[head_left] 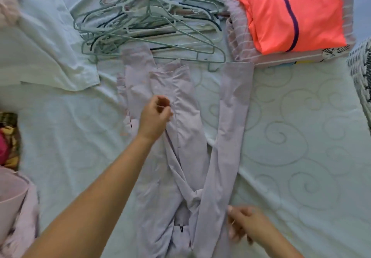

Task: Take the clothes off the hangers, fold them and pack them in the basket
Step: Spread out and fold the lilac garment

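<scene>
At the far left edge a pale pink basket shows only in part, with lilac fabric beside it. Above it a white garment lies crumpled on the pale quilted bed. Further right, at the top, a heap of empty hangers is piled up, its nearest wire touching the upper end of the lilac garment. This garment is spread lengthwise down the middle of the bed, one long sleeve or leg angled off to its right side. The left hand sits over the garment's upper half, fingers curled and pinching a fold of the cloth there. The right hand is at the lower end, against the outer edge of the long strip; its fingers are curled onto that edge, though blur hides how firmly it grips. At the upper right a folded orange jacket tops a stack of folded clothes. A black-and-white patterned object shows at the right edge.
</scene>
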The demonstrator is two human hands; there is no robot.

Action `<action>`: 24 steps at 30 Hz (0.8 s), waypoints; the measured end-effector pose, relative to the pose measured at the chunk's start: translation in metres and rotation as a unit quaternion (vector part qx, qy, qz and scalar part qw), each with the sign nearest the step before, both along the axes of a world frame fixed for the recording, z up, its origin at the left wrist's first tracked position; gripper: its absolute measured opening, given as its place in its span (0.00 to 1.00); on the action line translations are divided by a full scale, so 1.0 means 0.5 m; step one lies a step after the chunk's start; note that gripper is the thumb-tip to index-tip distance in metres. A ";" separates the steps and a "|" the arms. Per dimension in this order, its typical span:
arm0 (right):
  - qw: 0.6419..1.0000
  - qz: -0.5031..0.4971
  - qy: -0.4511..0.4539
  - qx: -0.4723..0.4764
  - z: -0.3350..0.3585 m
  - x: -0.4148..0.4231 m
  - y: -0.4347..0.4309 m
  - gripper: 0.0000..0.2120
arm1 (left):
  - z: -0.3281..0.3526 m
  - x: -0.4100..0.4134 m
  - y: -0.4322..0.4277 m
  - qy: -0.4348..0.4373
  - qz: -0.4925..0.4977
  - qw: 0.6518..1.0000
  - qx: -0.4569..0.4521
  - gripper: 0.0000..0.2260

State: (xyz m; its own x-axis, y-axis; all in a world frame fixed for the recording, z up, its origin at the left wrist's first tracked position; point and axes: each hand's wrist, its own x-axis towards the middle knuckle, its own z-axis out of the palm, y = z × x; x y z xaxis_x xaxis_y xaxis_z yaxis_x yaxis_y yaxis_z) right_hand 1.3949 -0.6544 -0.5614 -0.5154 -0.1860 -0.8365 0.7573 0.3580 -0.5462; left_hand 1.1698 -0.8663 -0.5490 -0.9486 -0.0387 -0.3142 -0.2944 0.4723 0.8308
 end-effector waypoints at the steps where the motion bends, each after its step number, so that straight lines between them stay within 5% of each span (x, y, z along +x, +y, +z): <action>1: 0.997 -0.055 0.010 0.050 0.007 -0.046 0.018 0.17 | -0.002 0.064 0.015 -0.030 -0.058 0.998 0.017 0.12; 5: 0.941 -0.102 0.197 0.253 -0.013 -0.230 0.040 0.05 | -0.026 0.279 0.045 -0.112 -0.174 0.978 0.001 0.07; 9: 0.891 -0.093 0.265 0.357 -0.041 -0.404 0.018 0.33 | -0.022 0.358 0.052 -0.106 -0.131 0.986 -0.012 0.09; 12: 0.863 -0.009 0.222 0.455 -0.064 -0.459 -0.013 0.40 | -0.016 0.351 0.045 -0.121 -0.133 0.984 -0.013 0.12; 16: 0.833 0.020 0.243 0.496 -0.055 -0.469 -0.010 0.20 | -0.019 0.327 0.028 -0.184 -0.196 0.963 -0.021 0.14; 19: 0.866 -0.113 0.243 0.422 -0.037 -0.474 0.039 0.13 | -0.019 0.323 0.021 -0.217 -0.229 0.949 -0.011 0.14; 21: 0.896 -0.284 0.231 0.251 -0.001 -0.472 0.068 0.07 | -0.021 0.325 0.010 -0.208 -0.213 0.954 0.020 0.07; 24: 0.871 -0.452 0.194 0.013 0.070 -0.463 0.090 0.10 | -0.019 0.338 -0.021 -0.223 -0.150 0.957 0.109 0.12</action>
State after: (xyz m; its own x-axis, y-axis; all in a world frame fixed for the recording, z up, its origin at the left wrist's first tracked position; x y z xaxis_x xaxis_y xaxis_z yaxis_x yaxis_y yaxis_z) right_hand 1.1634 -0.6094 -0.5264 -0.6859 0.4592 -0.5646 0.4967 -0.2717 -0.8243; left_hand 1.3387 -0.8769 -0.5584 -0.6761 0.3266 -0.6605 -0.5221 0.4202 0.7422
